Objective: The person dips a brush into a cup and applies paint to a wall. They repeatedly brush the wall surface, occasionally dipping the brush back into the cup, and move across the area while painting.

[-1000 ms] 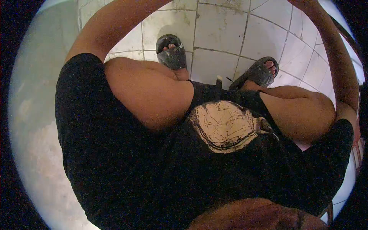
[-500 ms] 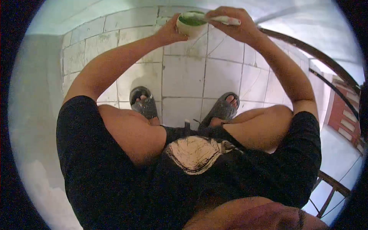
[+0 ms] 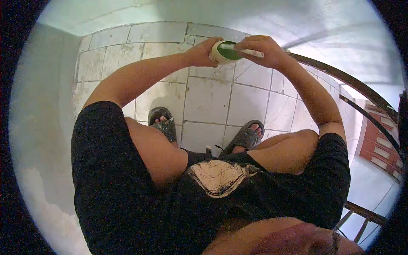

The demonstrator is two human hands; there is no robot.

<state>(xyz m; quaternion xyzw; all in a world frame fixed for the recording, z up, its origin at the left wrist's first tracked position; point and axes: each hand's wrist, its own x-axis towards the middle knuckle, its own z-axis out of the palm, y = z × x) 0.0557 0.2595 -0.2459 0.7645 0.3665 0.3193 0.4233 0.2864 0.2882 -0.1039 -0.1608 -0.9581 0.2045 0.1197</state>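
My left hand (image 3: 203, 53) is wrapped around a small whitish cup (image 3: 216, 55) at the top middle of the view. Its mouth faces up toward me and shows green paint (image 3: 230, 53) inside. In my right hand (image 3: 267, 50) is a paintbrush with a white handle (image 3: 255, 53), gripped between thumb and fingers. The front part of the brush reaches over the cup's mouth; my fingers partly cover it, and I cannot see its tip clearly. Both hands are held above the tiled floor, beyond my feet.
White floor tiles (image 3: 208, 95) with stains and dark joints lie below. My dark, spattered slippers (image 3: 166, 125) are on them. A pale green wall (image 3: 127, 12) rises ahead and another at left. A dark metal railing (image 3: 340, 76) curves along the right; a red-brown building front (image 3: 380, 140) shows beyond.
The cup and both hands now appear lower and slightly farther right, as the view has tilted up a little. The brush has shifted against the cup's mouth. Both grips are kept.
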